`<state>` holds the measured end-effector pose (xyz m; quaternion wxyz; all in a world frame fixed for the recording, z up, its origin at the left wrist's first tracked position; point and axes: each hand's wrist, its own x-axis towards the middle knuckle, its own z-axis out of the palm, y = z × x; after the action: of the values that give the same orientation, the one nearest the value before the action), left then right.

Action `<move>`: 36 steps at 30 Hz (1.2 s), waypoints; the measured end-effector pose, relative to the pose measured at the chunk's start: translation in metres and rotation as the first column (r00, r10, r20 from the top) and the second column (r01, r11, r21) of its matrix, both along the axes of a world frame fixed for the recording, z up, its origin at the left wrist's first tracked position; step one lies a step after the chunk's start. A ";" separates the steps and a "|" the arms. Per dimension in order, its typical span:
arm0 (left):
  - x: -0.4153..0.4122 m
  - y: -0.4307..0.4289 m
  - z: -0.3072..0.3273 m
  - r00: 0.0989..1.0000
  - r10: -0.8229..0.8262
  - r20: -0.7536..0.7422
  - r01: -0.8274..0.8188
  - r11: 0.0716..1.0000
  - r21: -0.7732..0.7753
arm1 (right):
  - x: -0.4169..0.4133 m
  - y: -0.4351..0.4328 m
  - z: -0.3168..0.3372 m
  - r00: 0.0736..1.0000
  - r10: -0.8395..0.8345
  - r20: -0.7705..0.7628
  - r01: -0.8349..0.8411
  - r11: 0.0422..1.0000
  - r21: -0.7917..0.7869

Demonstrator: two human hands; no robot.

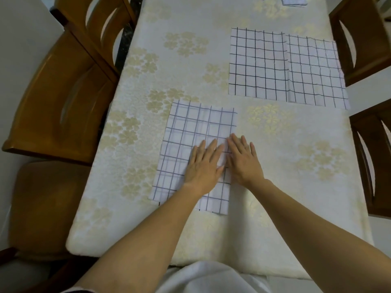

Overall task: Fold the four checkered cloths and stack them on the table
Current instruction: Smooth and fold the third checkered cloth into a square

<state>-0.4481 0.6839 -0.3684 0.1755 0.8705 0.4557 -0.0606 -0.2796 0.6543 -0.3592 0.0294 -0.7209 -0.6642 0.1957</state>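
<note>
Both flat palms, left hand (202, 166) and right hand (243, 159), nothing gripped, press the folded cloth (190, 132); crease is best smoothed outward, edges kept aligned.

My desk (190, 77) wears a cream covering, textured cloth with pale gold flowers and a faint sheen. The blue-lined checkered cloth (190, 127) looks thin, soft and matt; the black-lined checkered cloth (258, 64) likewise, slightly wrinkled. The wooden chairs (63, 92) are smooth, varnished and glossy.
</note>
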 end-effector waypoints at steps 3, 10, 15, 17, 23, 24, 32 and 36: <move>-0.003 -0.006 -0.009 0.995 -0.037 -0.098 0.037 0.999 0.002 | 0.015 0.009 -0.004 0.999 -0.024 0.027 0.025 0.999 -0.036; 0.005 -0.005 0.000 0.990 -0.119 -0.077 0.122 0.992 0.037 | 0.038 0.046 -0.005 0.998 -0.023 0.055 0.026 0.998 -0.048; 0.011 -0.005 -0.004 0.987 -0.152 -0.055 0.153 0.988 0.004 | 0.050 0.065 -0.005 0.996 -0.009 0.084 0.014 0.998 -0.059; 0.011 -0.007 -0.008 0.986 -0.156 -0.052 0.157 0.988 0.014 | 0.056 0.070 -0.005 0.997 0.006 0.078 -0.002 0.998 -0.055; 0.012 -0.010 -0.007 0.980 -0.172 -0.096 0.174 0.985 0.005 | 0.065 0.080 -0.004 0.995 0.030 0.097 -0.020 0.994 -0.104; 0.012 -0.010 -0.006 0.980 -0.175 -0.093 0.176 0.984 0.001 | 0.062 0.079 -0.002 0.996 0.015 0.090 -0.006 0.995 -0.098; 0.017 -0.015 -0.009 0.975 -0.213 -0.063 0.216 0.976 0.039 | 0.043 0.053 -0.007 0.994 0.067 0.092 -0.060 0.995 -0.083; 0.014 -0.014 -0.010 0.978 -0.201 -0.049 0.202 0.979 0.016 | 0.056 0.064 -0.010 0.993 0.069 0.100 -0.059 0.993 -0.100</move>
<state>-0.4338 0.6697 -0.3786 0.1489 0.9122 0.3700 -0.0937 -0.2235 0.7179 -0.3694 -0.0465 -0.7090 -0.6773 0.1910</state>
